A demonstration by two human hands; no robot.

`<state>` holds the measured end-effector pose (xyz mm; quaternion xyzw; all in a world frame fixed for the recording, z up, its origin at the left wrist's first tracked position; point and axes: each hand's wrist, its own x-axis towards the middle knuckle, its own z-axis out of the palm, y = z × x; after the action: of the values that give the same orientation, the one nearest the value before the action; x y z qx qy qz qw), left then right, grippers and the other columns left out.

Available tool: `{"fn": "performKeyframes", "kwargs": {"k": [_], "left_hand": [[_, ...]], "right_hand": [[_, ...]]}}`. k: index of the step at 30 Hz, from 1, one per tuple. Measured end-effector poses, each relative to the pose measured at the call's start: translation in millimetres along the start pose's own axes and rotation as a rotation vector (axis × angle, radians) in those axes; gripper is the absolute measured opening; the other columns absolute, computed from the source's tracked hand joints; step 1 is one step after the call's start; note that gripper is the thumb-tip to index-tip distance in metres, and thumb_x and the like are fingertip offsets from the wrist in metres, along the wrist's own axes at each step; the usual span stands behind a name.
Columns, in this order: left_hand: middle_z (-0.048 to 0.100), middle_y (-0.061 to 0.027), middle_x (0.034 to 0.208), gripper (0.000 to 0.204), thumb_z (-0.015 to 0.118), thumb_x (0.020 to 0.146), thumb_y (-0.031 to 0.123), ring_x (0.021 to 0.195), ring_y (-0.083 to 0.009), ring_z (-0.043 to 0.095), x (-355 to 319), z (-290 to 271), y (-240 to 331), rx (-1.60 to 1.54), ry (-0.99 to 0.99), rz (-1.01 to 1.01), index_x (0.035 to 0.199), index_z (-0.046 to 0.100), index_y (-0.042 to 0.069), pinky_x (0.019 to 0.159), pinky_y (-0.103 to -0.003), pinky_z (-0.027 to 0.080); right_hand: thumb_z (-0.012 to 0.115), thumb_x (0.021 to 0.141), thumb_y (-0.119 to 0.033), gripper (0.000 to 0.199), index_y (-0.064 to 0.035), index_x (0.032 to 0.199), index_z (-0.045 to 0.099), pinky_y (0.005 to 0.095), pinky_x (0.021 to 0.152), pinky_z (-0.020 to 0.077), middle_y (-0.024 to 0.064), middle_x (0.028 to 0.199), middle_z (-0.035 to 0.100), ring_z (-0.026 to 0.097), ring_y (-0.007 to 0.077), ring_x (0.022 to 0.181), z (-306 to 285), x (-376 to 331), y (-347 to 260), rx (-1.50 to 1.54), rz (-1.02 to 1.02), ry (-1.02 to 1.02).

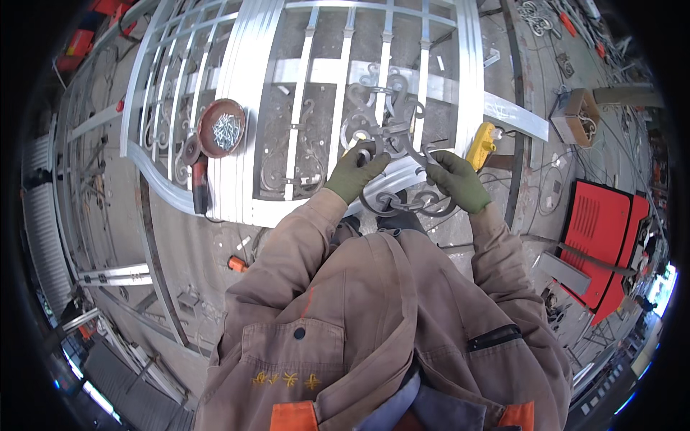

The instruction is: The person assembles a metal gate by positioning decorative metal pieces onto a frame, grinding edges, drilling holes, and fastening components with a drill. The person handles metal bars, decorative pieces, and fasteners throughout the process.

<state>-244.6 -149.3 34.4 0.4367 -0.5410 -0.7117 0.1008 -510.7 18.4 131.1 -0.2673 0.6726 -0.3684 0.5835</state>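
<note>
Both my hands wear green gloves and grip a grey scrollwork ornament [394, 131] of curled metal pieces, held above the near edge of a silvery metal gate frame [248, 72]. My left hand [357, 174] has its fingers closed round the ornament's left scroll. On the other side, my right hand [458, 181] pinches a curl at the ornament's right edge. The ornament's lower scrolls hang between my forearms, close to my body. Parts of the curls are hidden behind my gloves.
A reddish-brown bowl [215, 108] of screws [227, 131] sits on the frame, beside a red and black angle grinder [200, 179]. To the right lies a yellow tool [484, 146]. Further right are a cardboard box [573, 121] and a red metal case [602, 241]. An orange object [237, 263] lies on the floor.
</note>
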Motion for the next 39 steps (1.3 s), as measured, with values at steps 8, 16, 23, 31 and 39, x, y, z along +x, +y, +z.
{"fn": "performKeyframes", "kwargs": {"k": [8, 16, 23, 31, 39], "left_hand": [[0.089, -0.0091, 0.107, 0.017, 0.084, 0.112, 0.014, 0.093, -0.0117, 0.080, -72.2, 4.3, 99.2, -0.122, -0.135, 0.108, 0.121, 0.084, 0.000, 0.079, -0.028, 0.063], [0.086, -0.0064, 0.098, 0.020, 0.085, 0.111, 0.018, 0.086, -0.0104, 0.076, -132.5, -9.5, 132.8, -0.056, 0.042, 0.249, 0.115, 0.085, -0.002, 0.076, -0.030, 0.058], [0.086, -0.0085, 0.099, 0.017, 0.083, 0.111, 0.014, 0.088, -0.0125, 0.078, -139.9, -25.3, 136.6, -0.140, -0.012, 0.259, 0.113, 0.083, -0.004, 0.080, -0.030, 0.060], [0.085, -0.0078, 0.098, 0.017, 0.087, 0.106, 0.010, 0.088, -0.0124, 0.078, -149.3, -37.6, 158.5, -0.025, -0.138, 0.278, 0.117, 0.083, -0.003, 0.080, -0.029, 0.060], [0.084, -0.0094, 0.124, 0.048, 0.092, 0.107, 0.028, 0.116, -0.0171, 0.080, -173.0, -51.2, 183.7, 0.113, -0.229, 0.550, 0.144, 0.078, 0.000, 0.101, -0.031, 0.063]], "right_hand": [[0.083, 0.113, -0.040, 0.041, 0.0003, 0.107, 0.081, 0.0304, 0.070, 0.0518, 0.0006, 0.087, 0.072, 0.063, 0.0086, 0.078, 46.8, -62.5, -60.7, 0.002, -0.029, 0.184], [0.081, 0.111, -0.062, 0.070, 0.0037, 0.088, 0.076, 0.0393, 0.069, 0.0504, 0.0075, 0.073, 0.065, 0.059, 0.0159, 0.073, 102.4, -85.3, -67.2, -0.192, -0.327, 0.501], [0.083, 0.110, -0.058, 0.062, 0.0037, 0.107, 0.083, 0.0382, 0.072, 0.0550, 0.0078, 0.076, 0.069, 0.066, 0.0168, 0.076, 123.2, -98.1, -92.3, -0.241, -0.260, 0.527], [0.094, 0.105, -0.020, 0.052, -0.0018, 0.148, 0.073, 0.0271, 0.083, 0.0568, 0.0017, 0.119, 0.077, 0.069, 0.0087, 0.098, 118.0, -125.8, -150.4, 0.205, -0.516, 0.391], [0.093, 0.108, -0.024, 0.034, -0.0037, 0.133, 0.082, 0.0262, 0.076, 0.0524, -0.0044, 0.104, 0.079, 0.066, 0.0058, 0.086, 119.7, -144.7, -147.6, 0.126, -0.421, 0.215]]}}
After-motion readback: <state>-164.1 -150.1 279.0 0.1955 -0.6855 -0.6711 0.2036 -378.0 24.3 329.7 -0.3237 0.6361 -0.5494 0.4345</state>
